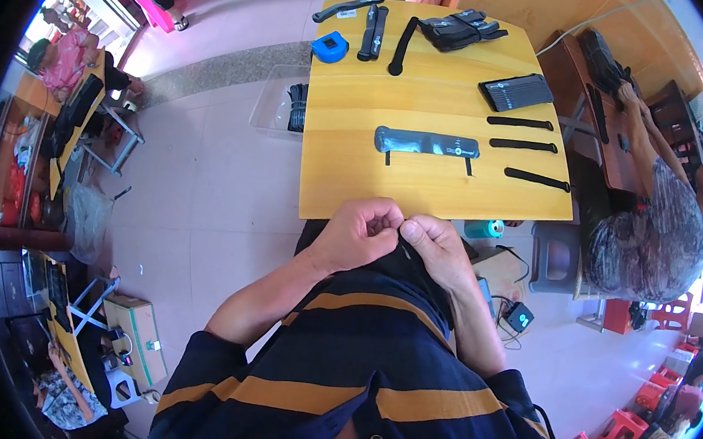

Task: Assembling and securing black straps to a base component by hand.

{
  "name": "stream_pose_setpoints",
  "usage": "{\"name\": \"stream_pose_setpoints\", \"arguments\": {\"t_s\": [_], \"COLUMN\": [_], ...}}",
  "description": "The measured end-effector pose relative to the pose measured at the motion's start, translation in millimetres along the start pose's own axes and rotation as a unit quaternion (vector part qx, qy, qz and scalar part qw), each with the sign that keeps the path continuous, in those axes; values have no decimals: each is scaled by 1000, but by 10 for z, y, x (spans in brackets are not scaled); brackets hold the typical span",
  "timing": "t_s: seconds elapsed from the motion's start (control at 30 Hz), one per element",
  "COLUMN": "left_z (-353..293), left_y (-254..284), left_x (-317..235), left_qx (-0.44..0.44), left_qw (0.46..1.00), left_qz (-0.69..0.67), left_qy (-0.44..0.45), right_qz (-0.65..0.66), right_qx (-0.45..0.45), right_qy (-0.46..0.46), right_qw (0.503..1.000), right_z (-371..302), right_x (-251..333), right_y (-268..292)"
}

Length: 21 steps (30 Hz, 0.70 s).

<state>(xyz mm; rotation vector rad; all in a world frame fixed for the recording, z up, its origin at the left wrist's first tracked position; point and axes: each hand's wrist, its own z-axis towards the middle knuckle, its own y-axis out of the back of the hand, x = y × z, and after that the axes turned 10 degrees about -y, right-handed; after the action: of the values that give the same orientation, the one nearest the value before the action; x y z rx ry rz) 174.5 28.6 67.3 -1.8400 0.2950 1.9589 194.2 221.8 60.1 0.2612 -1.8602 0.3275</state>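
Just off the near edge of a yellow table [339,169], my left hand [357,235] and my right hand [440,247] meet in front of my body. Both are closed in a pinch, fingertips nearly touching. Whatever small dark thing lies between them is too hidden to name. Ahead of them lies a shiny dark flat strap [426,143], two short black strips sticking out below it. To its right are separate black straps with rounded ends, such as one strap [522,145]. Beyond these sits a neat stack of dark straps [516,93].
Far on the table are a blue tape measure [329,47], a black strap [403,46] and a strap pile [463,32]. A clear bin [272,122] stands left. A turquoise can [485,228] and grey stool [555,259] are right. A co-worker [657,219] handles dark material at another table.
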Motion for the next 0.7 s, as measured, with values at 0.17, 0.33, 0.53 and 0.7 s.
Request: {"name": "stream_pose_setpoints", "arguments": {"t_s": [0.17,0.33,0.53,0.7], "left_z": [31,24,54,45], "left_y": [91,139,72,96], "left_x": [-47,64,179,276], "left_qx": [20,20,-60,-76], "left_qw": [999,998,996,996], "left_qz": [-2,27,-27,4], "left_qy": [44,50,66,51], "right_qz": [-21,-111,-264,-372], "right_qx": [-17,-71,-185,-172], "right_qy": [29,49,130,191], "right_qw": [999,990,938,892], "right_z": [51,104,76,65], "right_x": [-110,-97,160,228], "right_y": [16,10,-113,-104]}}
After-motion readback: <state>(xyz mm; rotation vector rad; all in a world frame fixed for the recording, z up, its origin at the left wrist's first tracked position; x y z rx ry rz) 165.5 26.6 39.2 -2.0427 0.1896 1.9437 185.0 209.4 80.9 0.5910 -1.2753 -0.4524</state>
